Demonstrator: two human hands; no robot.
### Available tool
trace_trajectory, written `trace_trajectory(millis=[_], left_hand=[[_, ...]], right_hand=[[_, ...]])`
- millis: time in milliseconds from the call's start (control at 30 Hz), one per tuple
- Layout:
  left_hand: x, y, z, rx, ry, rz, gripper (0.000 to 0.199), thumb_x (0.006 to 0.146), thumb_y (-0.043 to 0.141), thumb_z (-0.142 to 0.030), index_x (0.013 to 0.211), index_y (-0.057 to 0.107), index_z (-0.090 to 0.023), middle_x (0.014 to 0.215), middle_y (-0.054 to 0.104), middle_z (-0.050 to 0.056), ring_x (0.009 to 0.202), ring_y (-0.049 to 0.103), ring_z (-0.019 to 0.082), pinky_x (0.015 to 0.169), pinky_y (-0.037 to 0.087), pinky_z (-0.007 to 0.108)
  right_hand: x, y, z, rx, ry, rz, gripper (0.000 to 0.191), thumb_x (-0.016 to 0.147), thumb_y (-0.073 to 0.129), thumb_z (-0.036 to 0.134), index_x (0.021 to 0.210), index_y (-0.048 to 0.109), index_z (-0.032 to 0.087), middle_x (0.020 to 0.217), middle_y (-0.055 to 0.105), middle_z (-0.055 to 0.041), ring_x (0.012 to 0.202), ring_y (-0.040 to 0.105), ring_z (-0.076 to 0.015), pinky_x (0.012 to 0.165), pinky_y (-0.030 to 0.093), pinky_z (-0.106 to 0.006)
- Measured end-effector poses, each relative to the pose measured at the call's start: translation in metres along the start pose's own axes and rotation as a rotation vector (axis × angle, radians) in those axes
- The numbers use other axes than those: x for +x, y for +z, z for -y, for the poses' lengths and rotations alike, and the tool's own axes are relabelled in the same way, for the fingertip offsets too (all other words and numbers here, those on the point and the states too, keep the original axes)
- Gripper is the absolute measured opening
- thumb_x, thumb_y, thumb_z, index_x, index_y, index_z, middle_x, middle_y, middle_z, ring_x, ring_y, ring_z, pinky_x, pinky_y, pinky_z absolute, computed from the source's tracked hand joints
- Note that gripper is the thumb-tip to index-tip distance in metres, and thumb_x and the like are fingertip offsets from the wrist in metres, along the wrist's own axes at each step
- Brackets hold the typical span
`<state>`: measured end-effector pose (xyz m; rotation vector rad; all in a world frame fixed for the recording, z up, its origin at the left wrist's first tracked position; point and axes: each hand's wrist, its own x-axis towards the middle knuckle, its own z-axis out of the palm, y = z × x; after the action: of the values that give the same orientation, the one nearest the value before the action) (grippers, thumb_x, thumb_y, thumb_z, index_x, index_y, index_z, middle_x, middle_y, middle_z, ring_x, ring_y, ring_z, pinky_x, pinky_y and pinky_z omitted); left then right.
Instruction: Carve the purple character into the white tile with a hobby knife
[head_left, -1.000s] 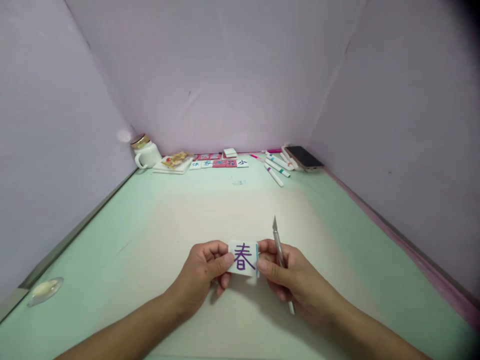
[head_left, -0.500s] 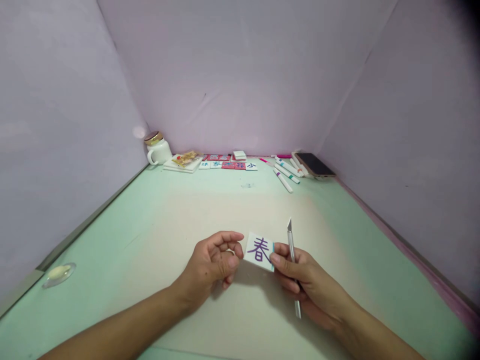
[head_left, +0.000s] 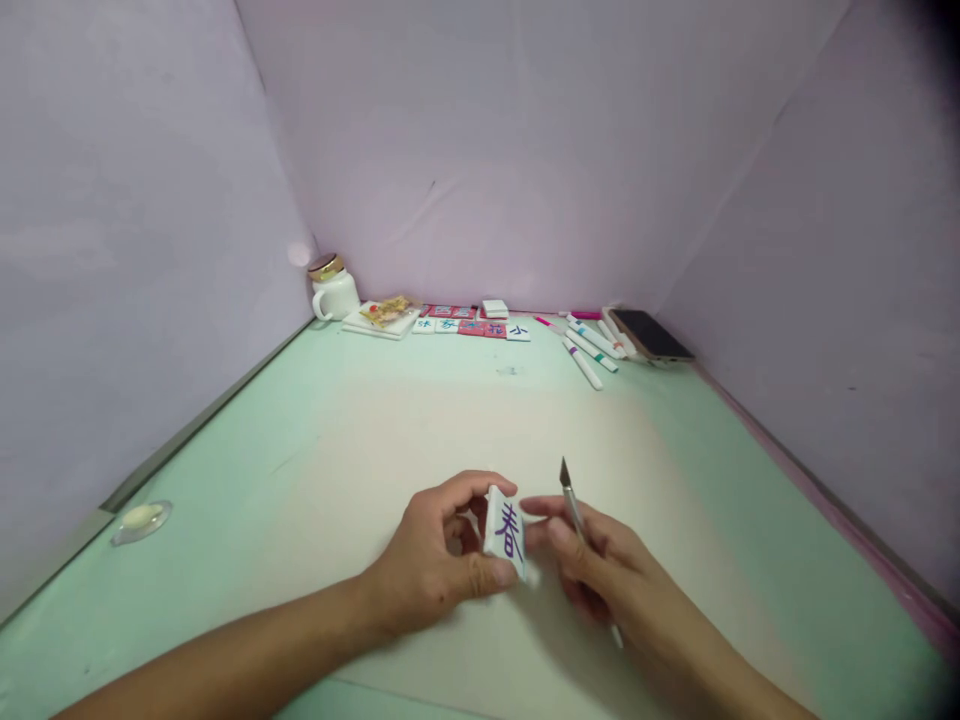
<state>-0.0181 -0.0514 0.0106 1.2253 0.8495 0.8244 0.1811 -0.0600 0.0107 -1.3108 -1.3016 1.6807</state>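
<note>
Between the thumb and fingers of my left hand (head_left: 446,550) is a small white square block (head_left: 505,534) with a purple Chinese character on its face. The block is tilted and raised above the work surface. Close to its right side, my right hand (head_left: 600,555) holds a craft knife (head_left: 570,500) with a metal handle. The blade points up and away from me, and the handle's lower end shows below the palm. The right fingertips are very near the block's edge; whether they touch it I cannot tell.
A pale board (head_left: 420,430) lies on the green table (head_left: 247,440). Along the back stand a white lidded mug (head_left: 337,297), a row of character tiles (head_left: 471,328), several markers (head_left: 592,350) and a phone (head_left: 651,335). A clear dish (head_left: 142,520) with something yellowish sits at the left.
The block has passed from my right hand to my left, and its face has turned. My right hand keeps the craft knife. The view has shifted slightly.
</note>
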Motion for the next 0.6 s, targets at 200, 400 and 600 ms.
trace_trajectory(millis=[200, 400, 600], left_hand=[[0.003, -0.001, -0.008, 0.460, 0.151, -0.152, 0.049, 0.062, 0.076, -0.039, 0.103, 0.063, -0.016, 0.096, 0.057, 0.006, 0.084, 0.050, 0.021, 0.075, 0.040, 0.032], [0.002, -0.001, -0.007, 0.513, 0.166, -0.126, 0.049, 0.066, 0.071, -0.032, 0.111, 0.060, -0.015, 0.101, 0.052, 0.007, 0.088, 0.050, 0.021, 0.080, 0.041, 0.034], [0.006, 0.001, -0.003, 0.254, 0.074, -0.061, 0.055, 0.064, 0.073, -0.028, 0.115, 0.057, -0.017, 0.109, 0.047, 0.006, 0.096, 0.051, 0.021, 0.088, 0.042, 0.035]], right_hand=[[-0.007, -0.023, 0.003, -0.423, -0.425, -0.307, 0.039, 0.096, 0.039, 0.050, 0.102, 0.067, 0.024, 0.087, 0.068, -0.0016, 0.054, 0.051, -0.0104, 0.051, 0.040, -0.023], [-0.005, -0.016, -0.004, -0.719, -0.781, -0.350, 0.016, 0.094, 0.049, 0.023, 0.098, 0.064, 0.021, 0.070, 0.064, 0.0013, 0.057, 0.057, -0.0107, 0.051, 0.041, -0.021], [-0.007, -0.015, -0.002, -0.850, -0.943, -0.342, 0.020, 0.091, 0.049, 0.012, 0.106, 0.062, 0.016, 0.066, 0.059, 0.0000, 0.052, 0.051, -0.0104, 0.047, 0.037, -0.022]])
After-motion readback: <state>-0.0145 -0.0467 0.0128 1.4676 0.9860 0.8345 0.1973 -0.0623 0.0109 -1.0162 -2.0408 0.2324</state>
